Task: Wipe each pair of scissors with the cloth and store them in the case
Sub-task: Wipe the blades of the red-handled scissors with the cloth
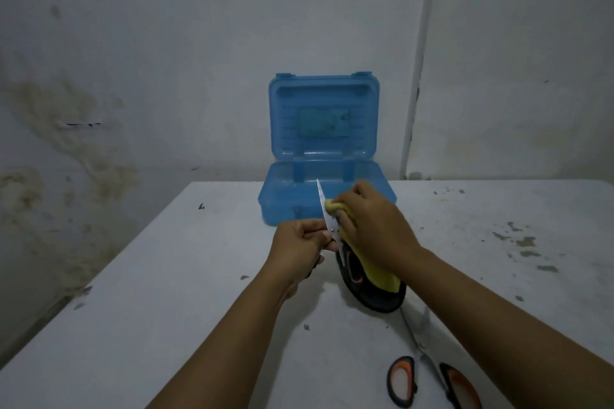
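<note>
My left hand (300, 247) grips a pair of scissors (327, 212) near the pivot, its blades opened and one silver blade pointing up towards the case. The scissors' black-and-orange handle loop (362, 295) hangs below. My right hand (372, 226) holds a yellow cloth (332, 207) pressed against the other blade, which the cloth and hand hide; the cloth's tail (382, 279) drapes over the handle. A blue plastic case (282, 206) stands open just behind, lid upright. A second pair of scissors (428, 365) with black-and-orange handles lies opened on the table at the lower right, under my right forearm.
The white table (166, 276) has dark specks and chipped patches, mostly on its right side. A stained wall stands close behind the case, with a white pipe (415, 93) running down it. The table's left edge (99, 279) drops to the floor.
</note>
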